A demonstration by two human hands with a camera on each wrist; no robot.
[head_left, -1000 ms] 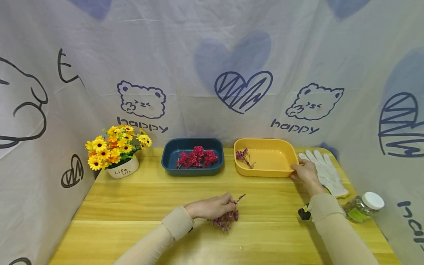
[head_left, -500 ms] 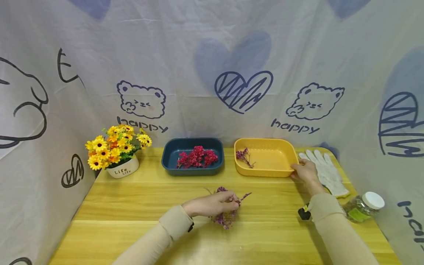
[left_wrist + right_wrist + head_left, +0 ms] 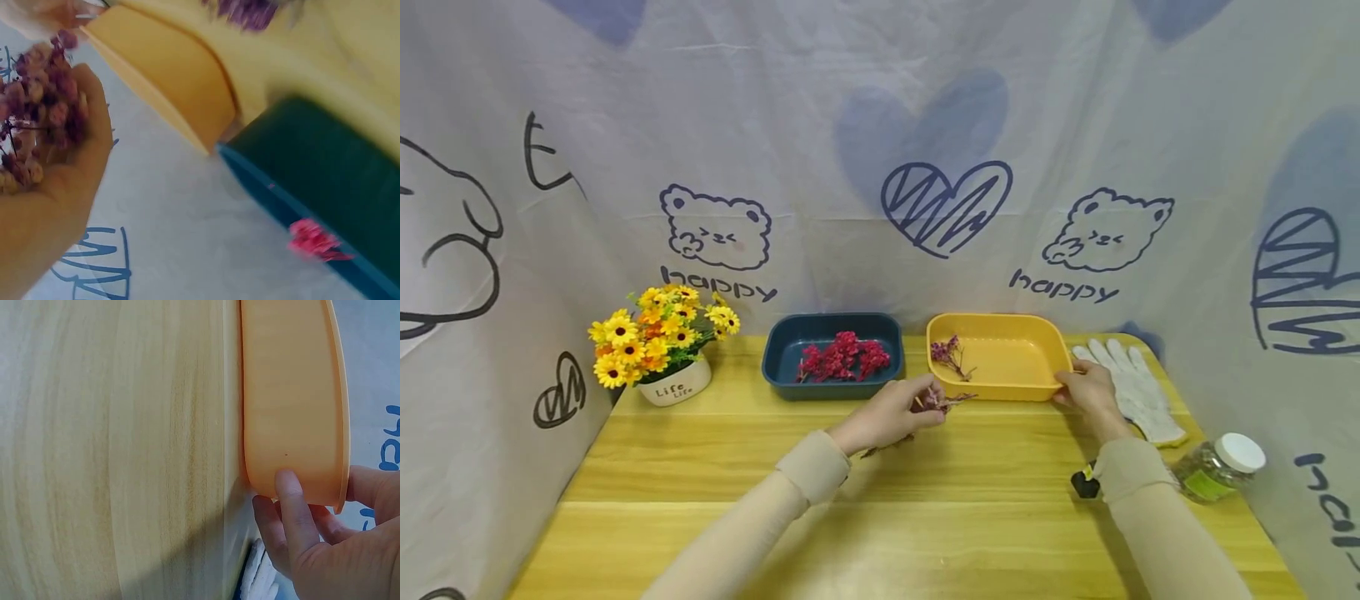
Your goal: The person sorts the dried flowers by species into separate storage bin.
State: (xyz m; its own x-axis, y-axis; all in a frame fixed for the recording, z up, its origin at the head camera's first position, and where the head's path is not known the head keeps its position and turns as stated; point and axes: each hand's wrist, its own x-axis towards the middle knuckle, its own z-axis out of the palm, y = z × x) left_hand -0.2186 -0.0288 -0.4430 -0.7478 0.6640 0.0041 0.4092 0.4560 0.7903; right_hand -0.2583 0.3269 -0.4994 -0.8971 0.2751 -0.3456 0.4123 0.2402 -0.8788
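Note:
My left hand (image 3: 895, 412) pinches a sprig of purple dried flowers (image 3: 934, 400) just in front of the yellow tray (image 3: 1000, 392), its stem pointing right. In the left wrist view the purple blossoms (image 3: 40, 109) bunch against the curled fingers, and more purple petals (image 3: 250, 14) show at the top edge. My right hand (image 3: 1088, 390) grips the tray's front right corner. Close up, the right wrist view has that hand's fingertips (image 3: 287, 482) on the outer wall, with the thumb over the rim. Another purple sprig (image 3: 951, 357) lies inside the tray, at its left end.
A dark blue tray (image 3: 775, 379) holding crimson flowers (image 3: 842, 358) stands left of the yellow one. Yellow artificial flowers (image 3: 655, 329) fill a white pot (image 3: 676, 385) at far left. White gloves (image 3: 1131, 387), a lidded jar (image 3: 1217, 468) and a small black object (image 3: 1084, 482) are at right.
My left hand has gathered the purple sprig off the middle of the table and moved it away from me, up close to the trays. The right hand stays on the yellow tray's corner.

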